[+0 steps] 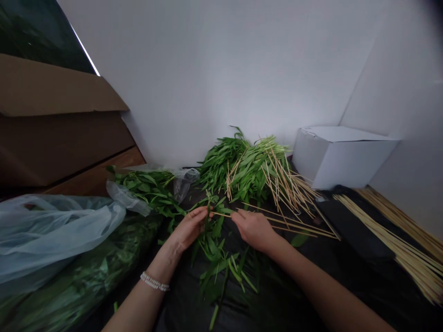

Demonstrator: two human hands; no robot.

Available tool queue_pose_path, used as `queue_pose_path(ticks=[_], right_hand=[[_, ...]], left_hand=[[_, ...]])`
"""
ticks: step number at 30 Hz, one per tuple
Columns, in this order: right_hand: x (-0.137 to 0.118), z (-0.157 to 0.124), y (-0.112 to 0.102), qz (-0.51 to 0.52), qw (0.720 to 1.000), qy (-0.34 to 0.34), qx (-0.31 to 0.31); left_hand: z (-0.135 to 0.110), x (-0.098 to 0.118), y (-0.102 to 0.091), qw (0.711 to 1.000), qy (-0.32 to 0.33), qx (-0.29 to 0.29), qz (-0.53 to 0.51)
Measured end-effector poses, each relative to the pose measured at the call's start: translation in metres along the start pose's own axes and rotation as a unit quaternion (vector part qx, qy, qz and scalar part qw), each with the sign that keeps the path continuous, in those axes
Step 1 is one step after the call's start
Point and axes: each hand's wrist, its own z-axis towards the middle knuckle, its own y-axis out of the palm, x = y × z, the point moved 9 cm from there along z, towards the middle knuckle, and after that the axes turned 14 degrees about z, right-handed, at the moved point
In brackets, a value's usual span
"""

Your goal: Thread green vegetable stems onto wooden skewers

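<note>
I log: left hand (189, 228) pinching a leafy sprig (208, 213), right hand (255, 229) pinching a skewer (221, 214); too hard a push could slip, pricking the left hand

A heap of greens (223, 161) lies before the wall (207, 69), skewers (300, 190) across its right side. Right of it stands a box (356, 159) (a bundle of sticks (398, 250) lies in front). Leftward, a carton (51, 147) is behind a plastic bag (62, 226); loose leaves (212, 251) lie before the heap.
</note>
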Motion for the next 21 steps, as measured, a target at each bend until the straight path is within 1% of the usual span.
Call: queue_pose_path(ticks=[4,7,11,12,14,17,19,21], right_hand=[[0.003,0.0,0.0,-0.007,1.0,0.014,0.009],[0.004,0.0,0.0,-0.007,1.0,0.023,0.009],[0.008,0.0,0.0,-0.01,0.999,0.045,-0.003],[0.009,0.0,-0.001,-0.011,0.999,0.051,-0.002],[0.011,-0.001,-0.003,-0.009,0.998,0.056,0.008],[0.006,-0.001,-0.004,0.006,0.999,0.034,0.024],[0.0,-0.001,-0.004,0.015,0.999,0.013,0.026],[-0.003,-0.001,-0.002,0.018,1.0,0.005,0.019]], left_hand=[[-0.004,0.003,0.005,1.0,0.006,0.003,0.017],[-0.007,0.008,0.007,0.999,0.022,0.012,0.047],[-0.004,0.009,0.003,0.997,0.038,0.024,0.059],[-0.003,0.009,-0.001,0.997,0.043,0.034,0.056],[0.0,0.01,-0.011,0.994,0.062,0.073,0.054],[0.001,0.013,-0.023,0.983,0.091,0.134,0.086],[-0.001,0.016,-0.024,0.975,0.104,0.155,0.121],[-0.004,0.018,-0.02,0.97,0.115,0.155,0.146]])
